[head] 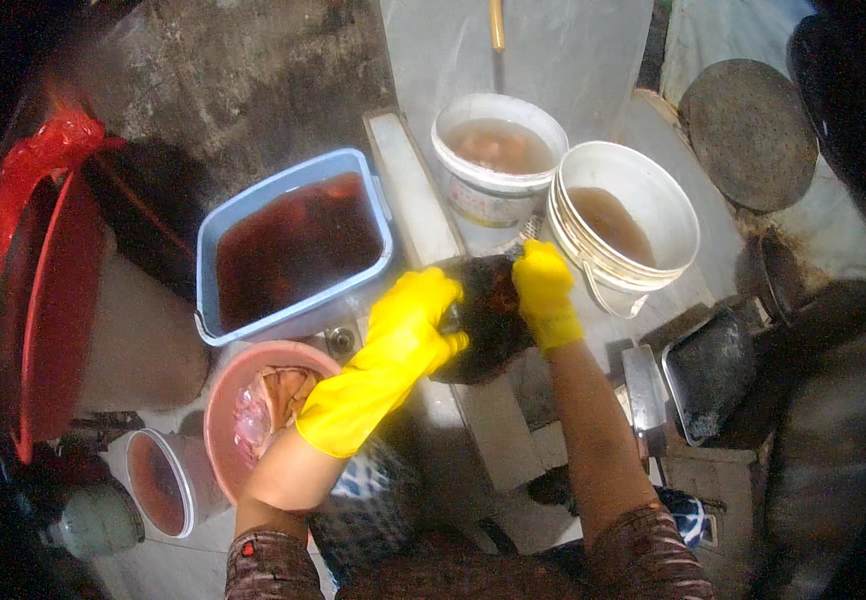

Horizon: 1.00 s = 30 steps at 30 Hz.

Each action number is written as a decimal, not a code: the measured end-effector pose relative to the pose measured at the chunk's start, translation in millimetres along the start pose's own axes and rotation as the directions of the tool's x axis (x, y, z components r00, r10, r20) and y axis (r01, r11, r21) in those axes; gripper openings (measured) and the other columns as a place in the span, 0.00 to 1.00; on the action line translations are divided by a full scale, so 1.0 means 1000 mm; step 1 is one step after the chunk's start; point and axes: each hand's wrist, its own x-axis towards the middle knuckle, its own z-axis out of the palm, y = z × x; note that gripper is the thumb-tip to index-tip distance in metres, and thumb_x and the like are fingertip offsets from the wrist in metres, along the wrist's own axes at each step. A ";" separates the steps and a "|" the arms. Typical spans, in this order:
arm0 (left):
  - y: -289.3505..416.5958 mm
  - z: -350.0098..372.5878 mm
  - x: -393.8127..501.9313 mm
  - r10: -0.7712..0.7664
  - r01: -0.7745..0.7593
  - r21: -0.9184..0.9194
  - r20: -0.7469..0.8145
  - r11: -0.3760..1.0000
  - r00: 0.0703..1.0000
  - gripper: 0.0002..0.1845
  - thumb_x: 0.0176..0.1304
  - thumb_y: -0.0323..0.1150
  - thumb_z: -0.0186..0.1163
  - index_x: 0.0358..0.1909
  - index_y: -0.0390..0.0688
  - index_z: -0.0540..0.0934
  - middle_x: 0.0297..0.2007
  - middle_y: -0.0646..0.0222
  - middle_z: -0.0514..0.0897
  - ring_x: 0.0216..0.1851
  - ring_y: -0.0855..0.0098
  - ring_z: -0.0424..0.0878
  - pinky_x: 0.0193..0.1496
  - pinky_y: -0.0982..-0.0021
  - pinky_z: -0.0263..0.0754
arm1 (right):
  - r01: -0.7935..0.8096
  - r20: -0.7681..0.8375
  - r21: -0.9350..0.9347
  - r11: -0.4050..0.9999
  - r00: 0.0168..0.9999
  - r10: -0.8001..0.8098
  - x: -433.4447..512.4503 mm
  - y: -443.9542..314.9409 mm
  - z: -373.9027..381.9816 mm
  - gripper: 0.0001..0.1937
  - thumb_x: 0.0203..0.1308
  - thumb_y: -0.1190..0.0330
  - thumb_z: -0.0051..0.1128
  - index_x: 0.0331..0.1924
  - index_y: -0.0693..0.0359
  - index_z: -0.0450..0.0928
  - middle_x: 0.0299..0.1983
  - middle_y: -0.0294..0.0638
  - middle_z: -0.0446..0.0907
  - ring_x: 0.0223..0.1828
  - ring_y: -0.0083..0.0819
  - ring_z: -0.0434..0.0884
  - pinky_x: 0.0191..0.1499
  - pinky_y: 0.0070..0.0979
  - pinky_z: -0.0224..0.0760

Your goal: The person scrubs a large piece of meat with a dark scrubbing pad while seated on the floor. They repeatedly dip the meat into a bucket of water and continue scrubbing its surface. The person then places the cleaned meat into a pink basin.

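My left hand [414, 322], in a long yellow rubber glove, grips the left side of a dark, round object [482, 322], perhaps a pan or bowl; its kind is not clear. At that object's upper right edge is my right hand [547, 281], gloved in yellow too and closed in a fist around what looks like its rim or a small metal piece. Just beyond stand a white plastic bucket [442, 161] of cloudy liquid with pale pieces in it and a second white bucket [677, 217] holding brownish liquid. A blue plastic basin [294, 307] of dark red liquid lies to the left.
Near my left forearm, a pink basin [223, 420] holds pale raw meat. Further left are a clear tub [191, 487] of reddish contents and a large red basin [58, 322]. A cleaver [644, 386] lies beside a dark metal tray [710, 375] on the right, below a round board [749, 135].
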 end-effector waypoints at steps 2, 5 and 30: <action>0.003 -0.002 0.004 -0.021 0.021 0.037 -0.006 0.999 1.000 0.26 0.36 0.35 0.80 0.42 0.46 0.82 0.39 0.62 0.82 0.46 0.49 0.79 0.48 0.54 0.75 | 0.035 -0.047 0.093 0.995 0.998 -0.030 -0.001 -0.011 -0.009 0.09 0.55 0.70 0.59 0.40 0.60 0.80 0.38 0.50 0.79 0.43 0.53 0.79 0.46 0.46 0.73; 0.003 0.000 0.004 -0.042 0.042 0.046 0.003 0.998 0.999 0.26 0.35 0.35 0.80 0.41 0.47 0.82 0.38 0.62 0.81 0.45 0.49 0.79 0.47 0.54 0.75 | -0.056 -0.055 0.467 0.883 0.994 0.092 -0.019 -0.053 -0.028 0.11 0.63 0.65 0.59 0.46 0.59 0.85 0.47 0.52 0.83 0.51 0.54 0.81 0.56 0.46 0.74; -0.001 -0.016 -0.022 -0.032 0.029 0.025 0.105 0.999 0.994 0.26 0.39 0.38 0.78 0.43 0.46 0.82 0.43 0.60 0.81 0.49 0.49 0.78 0.50 0.51 0.75 | -0.260 0.037 -0.110 0.959 0.963 0.265 0.012 0.005 0.029 0.06 0.62 0.68 0.54 0.37 0.54 0.83 0.37 0.46 0.85 0.37 0.52 0.86 0.38 0.46 0.80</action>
